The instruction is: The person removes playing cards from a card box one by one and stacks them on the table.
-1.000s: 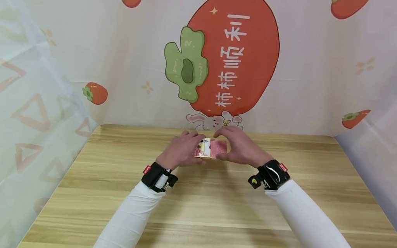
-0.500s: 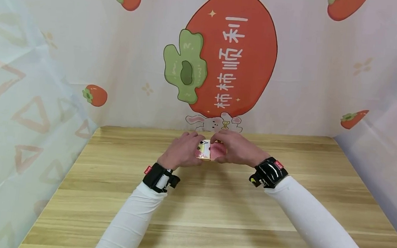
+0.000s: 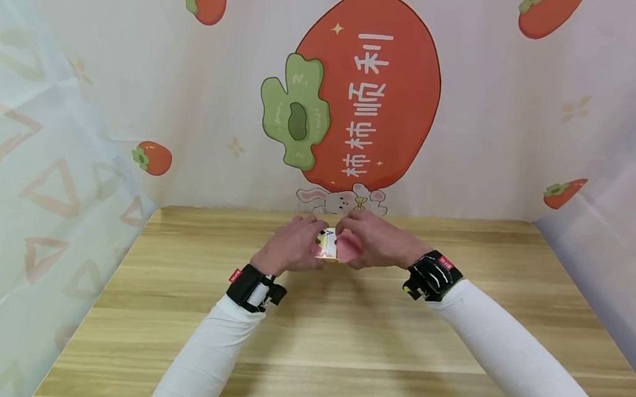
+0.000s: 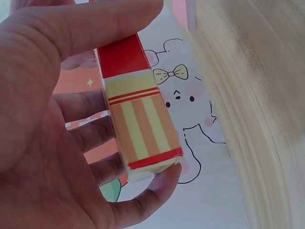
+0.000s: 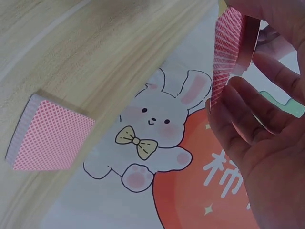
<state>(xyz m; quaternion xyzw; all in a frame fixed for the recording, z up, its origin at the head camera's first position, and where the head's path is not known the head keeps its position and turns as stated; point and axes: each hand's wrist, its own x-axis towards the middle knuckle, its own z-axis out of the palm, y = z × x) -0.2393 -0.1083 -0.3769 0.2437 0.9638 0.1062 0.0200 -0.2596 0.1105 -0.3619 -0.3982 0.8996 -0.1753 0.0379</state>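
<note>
My left hand (image 3: 290,246) holds a small playing-card box (image 3: 327,250), bearing an "A" in the head view. The left wrist view shows the red, yellow and striped side of the card box (image 4: 140,119), thumb across one end and little finger at the other. My right hand (image 3: 383,242) pinches red-backed playing cards (image 3: 349,248) beside the box. In the right wrist view these playing cards (image 5: 226,52) look bent or fanned, their edge against the fingertips. Whether they reach inside the box is hidden. A separate stack of red-backed cards (image 5: 55,136) lies on the table.
The wooden table (image 3: 329,343) ends at a white cloth backdrop (image 3: 486,124) with a large red persimmon print, just beyond both hands. A printed rabbit (image 5: 155,124) is close behind the cards. Side cloths (image 3: 8,211) hang along the table's left and right.
My right hand has closed in from a wide, loose shape and now pinches the cards. The left hand keeps its hold on the box. The whole head view has shifted slightly downward.
</note>
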